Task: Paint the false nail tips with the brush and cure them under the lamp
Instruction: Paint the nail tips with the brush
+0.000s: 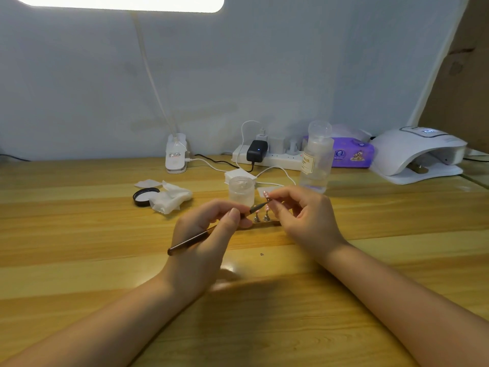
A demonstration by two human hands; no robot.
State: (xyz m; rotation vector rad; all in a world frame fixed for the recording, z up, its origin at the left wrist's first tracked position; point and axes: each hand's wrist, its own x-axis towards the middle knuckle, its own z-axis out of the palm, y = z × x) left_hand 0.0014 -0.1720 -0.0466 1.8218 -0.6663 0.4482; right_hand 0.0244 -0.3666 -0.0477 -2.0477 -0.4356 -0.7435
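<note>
Two bare hands work above the pale wooden worktop [79, 260]. The left hand [206, 242] has its grip closed around one thin dark brush [211, 231]; the thumb and fingers pinch the shaft near the front, and the back end of the handle points out to the left, below the palm. The brush tip reaches to the right and touches one small pink false nail tip [268, 197]. The right hand [307, 218] has its grip closed on this tip, pinched between thumb and forefinger.

Just below both grips, two more small nail tips on metal stands [262, 217] sit on the worktop, side by side; part of their base is hidden by the hands. Directly behind the left grip stands one small clear plastic jar [241, 190], open. To the left of it lie one round black lid [144, 196] and one crumpled white wipe [172, 198], touching each other. Behind the right grip stands one tall clear bottle with a label [316, 161]. Far to the right of it, near the right edge of the worktop, stands one white curing lamp [420, 154], with its opening toward the hands.

Between the right grip and the lamp the worktop is free. In front of both hands, toward the person, there are only the forearms.
</note>
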